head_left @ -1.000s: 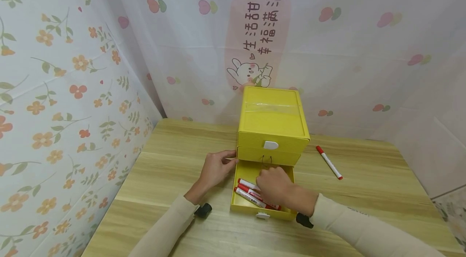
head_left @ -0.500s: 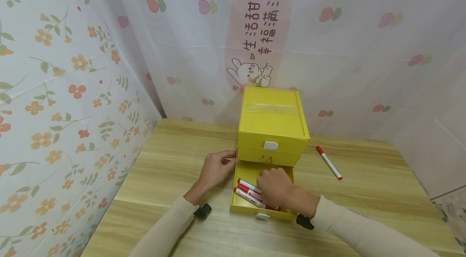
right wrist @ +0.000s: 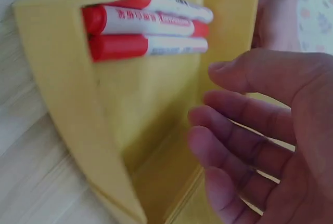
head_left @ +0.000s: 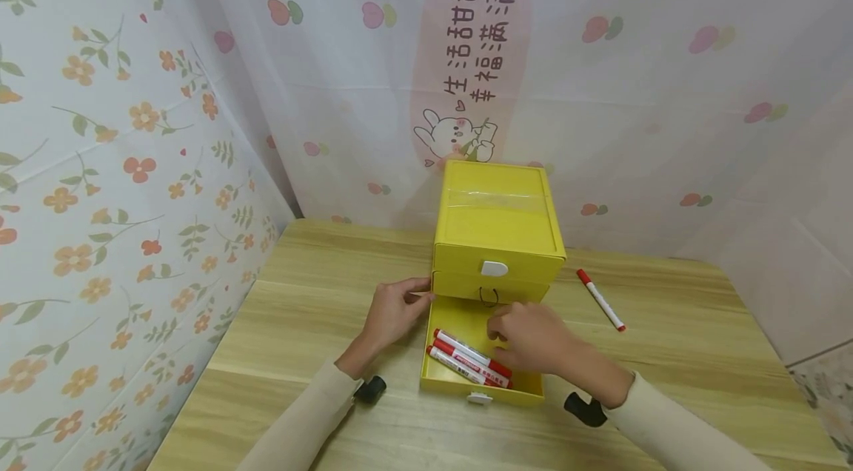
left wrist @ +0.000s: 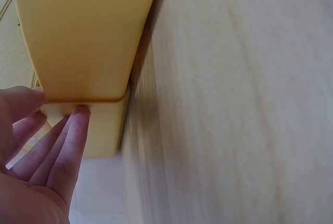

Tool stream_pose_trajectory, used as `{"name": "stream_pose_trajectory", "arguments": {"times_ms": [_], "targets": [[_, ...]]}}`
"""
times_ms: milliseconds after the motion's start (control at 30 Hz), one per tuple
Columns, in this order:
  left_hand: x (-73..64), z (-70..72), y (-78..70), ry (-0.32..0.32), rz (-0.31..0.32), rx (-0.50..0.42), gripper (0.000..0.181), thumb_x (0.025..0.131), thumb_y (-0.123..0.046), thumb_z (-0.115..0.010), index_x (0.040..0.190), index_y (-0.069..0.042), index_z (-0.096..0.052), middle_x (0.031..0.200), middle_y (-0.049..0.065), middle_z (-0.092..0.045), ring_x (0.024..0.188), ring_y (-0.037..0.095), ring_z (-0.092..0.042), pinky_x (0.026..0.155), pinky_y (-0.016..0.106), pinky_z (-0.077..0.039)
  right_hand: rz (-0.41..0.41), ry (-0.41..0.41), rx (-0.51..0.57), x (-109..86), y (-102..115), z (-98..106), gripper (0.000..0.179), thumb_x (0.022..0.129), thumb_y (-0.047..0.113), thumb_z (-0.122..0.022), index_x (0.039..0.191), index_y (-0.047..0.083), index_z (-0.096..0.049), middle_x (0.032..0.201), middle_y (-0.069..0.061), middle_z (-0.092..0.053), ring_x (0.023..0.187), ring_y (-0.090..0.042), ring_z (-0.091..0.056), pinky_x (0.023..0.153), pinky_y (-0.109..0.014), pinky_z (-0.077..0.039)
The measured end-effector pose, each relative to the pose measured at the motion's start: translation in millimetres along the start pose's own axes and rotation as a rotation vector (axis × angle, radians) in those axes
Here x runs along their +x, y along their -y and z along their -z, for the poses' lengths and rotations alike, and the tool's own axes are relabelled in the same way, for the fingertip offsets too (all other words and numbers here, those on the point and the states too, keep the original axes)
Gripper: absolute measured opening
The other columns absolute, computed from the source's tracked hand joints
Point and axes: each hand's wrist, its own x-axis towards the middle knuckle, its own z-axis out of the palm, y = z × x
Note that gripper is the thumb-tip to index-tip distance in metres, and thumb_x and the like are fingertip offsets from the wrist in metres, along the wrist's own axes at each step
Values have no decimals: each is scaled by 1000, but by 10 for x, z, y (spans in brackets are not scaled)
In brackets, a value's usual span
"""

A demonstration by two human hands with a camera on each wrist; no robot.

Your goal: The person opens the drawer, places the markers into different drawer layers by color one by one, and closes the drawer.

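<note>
A yellow drawer cabinet (head_left: 496,223) stands on the table with its lower drawer (head_left: 466,314) pulled out. Three red-and-white markers (head_left: 466,361) lie side by side along the drawer's left and front part. My right hand (head_left: 533,338) is over the drawer's right half, fingers loosely bent and holding nothing; the right wrist view shows its thumb and fingers (right wrist: 205,143) apart, away from the markers (right wrist: 156,21). At the cabinet's left front edge rests my left hand (head_left: 393,312), and its fingertips (left wrist: 80,110) touch the yellow rim in the left wrist view.
Another red-capped marker (head_left: 601,301) lies on the wooden table (head_left: 320,271), right of the cabinet. The cabinet's closed upper drawer has a white tab (head_left: 494,269), with a dark loop (head_left: 489,297) hanging below it. Patterned curtains (head_left: 333,86) enclose the back and left.
My right hand has moved right, off the markers, whose right ends now show. The left hand keeps its place at the cabinet edge.
</note>
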Motion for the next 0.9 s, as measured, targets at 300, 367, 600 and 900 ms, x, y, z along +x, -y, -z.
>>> {"name": "stream_pose_trajectory", "arguments": {"times_ms": [300, 367, 600, 900], "targets": [[-8, -16, 25, -15, 1, -6, 29, 100, -8, -82, 127, 2, -80, 117, 16, -81, 89, 27, -83, 78, 32, -67, -71, -143, 91, -326, -374, 83, 10, 90, 14, -84, 88, 21, -77, 81, 18, -65, 68, 2, -52, 58, -22, -48], [-6, -17, 28, -15, 1, -8, 29, 100, -8, -82, 127, 2, -80, 116, 16, -81, 89, 27, -83, 78, 32, -67, -100, -187, 92, -398, -482, 74, 12, 90, 14, -83, 86, 22, -76, 77, 20, -62, 67, 3, -52, 57, -22, -48], [-3, -19, 33, -12, 5, -6, 29, 100, -8, -82, 127, 1, -80, 117, 15, -81, 90, 27, -83, 79, 32, -67, -320, -255, 72, -630, -902, 22, 12, 92, 25, -84, 86, 20, -76, 76, 14, -63, 65, -4, -55, 54, -28, -48], [0, -20, 24, -12, 5, -2, 29, 100, -8, -82, 127, 1, -80, 117, 16, -81, 91, 27, -83, 80, 33, -68, -548, -283, 168, -827, -1428, -173, 34, 99, 32, -80, 112, 1, -79, 99, -12, -77, 84, -29, -71, 64, -43, -57]]}}
